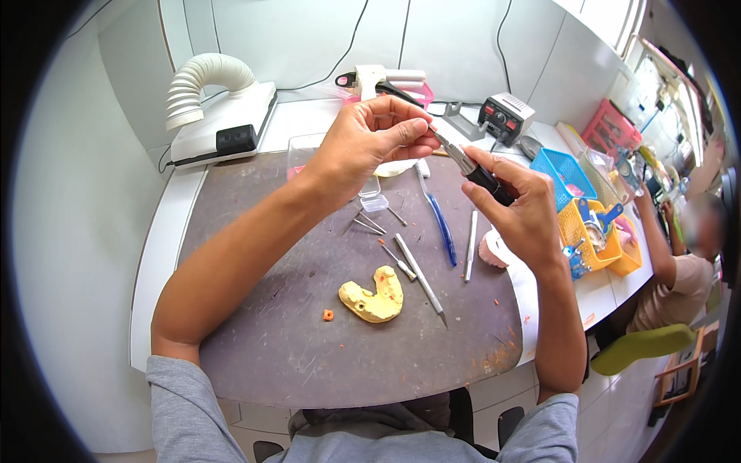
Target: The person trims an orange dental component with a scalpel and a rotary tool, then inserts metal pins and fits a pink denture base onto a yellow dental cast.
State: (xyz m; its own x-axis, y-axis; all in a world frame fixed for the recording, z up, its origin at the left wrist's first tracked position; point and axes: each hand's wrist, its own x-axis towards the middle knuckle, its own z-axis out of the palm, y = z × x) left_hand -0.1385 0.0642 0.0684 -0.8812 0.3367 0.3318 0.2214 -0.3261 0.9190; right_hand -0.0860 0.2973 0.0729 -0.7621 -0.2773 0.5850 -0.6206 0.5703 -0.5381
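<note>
My right hand (515, 202) grips a black and silver rotary handpiece (486, 182), its tip angled up and left. My left hand (380, 139) has thumb and fingers closed at that tip, on something small and thin that I cannot make out clearly. Below on the grey mat (262, 339) lie a yellow dental cast (370, 305), a small orange piece (328, 315), a white-handled knife (415, 270), a shorter instrument (397, 260), several thin metal burs (369, 224), a blue-handled tool (441, 228), a white stick (471, 245) and a pink cast (494, 248).
A suction unit with white hose (208, 139) stands back left. A control box (505, 117), a blue basket (562, 177) and yellow baskets (590, 235) line the back and right. A clear box (305, 145) sits behind my left arm. A co-worker (671, 285) sits at the far right.
</note>
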